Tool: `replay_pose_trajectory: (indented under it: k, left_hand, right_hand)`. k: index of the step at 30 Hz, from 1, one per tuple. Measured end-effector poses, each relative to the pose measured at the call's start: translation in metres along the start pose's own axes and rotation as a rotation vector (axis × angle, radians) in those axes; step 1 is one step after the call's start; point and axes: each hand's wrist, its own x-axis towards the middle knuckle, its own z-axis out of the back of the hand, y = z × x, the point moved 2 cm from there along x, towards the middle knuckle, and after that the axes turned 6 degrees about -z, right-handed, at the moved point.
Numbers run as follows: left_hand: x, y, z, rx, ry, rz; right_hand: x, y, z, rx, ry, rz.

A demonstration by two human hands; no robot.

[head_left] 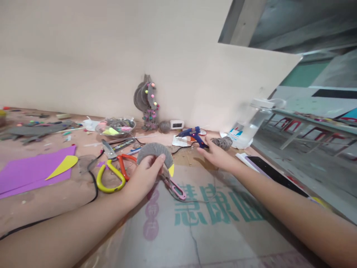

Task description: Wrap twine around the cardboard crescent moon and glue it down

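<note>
"Gray yarn, wound in close rows, covers the crescent (156, 150). Where is it?"

"Up in the person's left hand (149, 169), near the middle of the view. Take it as the centre of the clock."

"And that grip?"

"Pinched on the crescent, thumb on the near face. A yellow piece shows at the crescent's 4 o'clock end."

"What about the right hand (214, 152)?"

"At 2 to 3 o'clock, at the handle of a blue glue gun (192, 132) whose nozzle points toward 9. Whether that grip has closed on the handle cannot be told."

"What lies near the left hand?"

"Large scissors (110, 152) at 9, one handle yellow, one orange-red. A pink-handled tool (183, 195) lies at 5, its other end partly hidden near the fingers."

"Farther out on the tabletop (36, 212)?"

"Purple sheets (25, 171) at 9 with a yellow leaf shape (64, 166) on top; a filled bowl (134, 128) at 10; a gray ornament with coloured balls (145, 98) just short of 12, against the wall (83, 56)."

"Past the right hand?"

"A gray yarn bundle (223, 143) just beside it, then a clear bottle (248, 130), both between 2 and 3. Green characters mark the surface (167, 234) from 4 round to 6."
</note>
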Motion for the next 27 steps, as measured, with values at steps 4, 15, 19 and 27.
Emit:
replay_pose_trajectory:
  k: [4, 15, 19, 27]
  left_hand:
    - [-0.002, 0.004, 0.001, 0.038, -0.021, -0.022]
    - [-0.009, -0.005, 0.004, 0.056, -0.051, -0.067]
    - [-0.007, 0.003, 0.003, 0.102, -0.046, -0.043]
    - [-0.007, 0.001, 0.001, 0.119, -0.018, -0.035]
  right_hand:
    - [-0.058, 0.022, 0.008, -0.003, -0.060, 0.262]
    - [-0.117, 0.106, -0.011, 0.388, 0.375, 0.364]
    - [-0.119, 0.113, -0.016, 0.408, 0.336, 0.396]
    - [-0.101, 0.110, 0.011, 0.309, 0.167, 0.470]
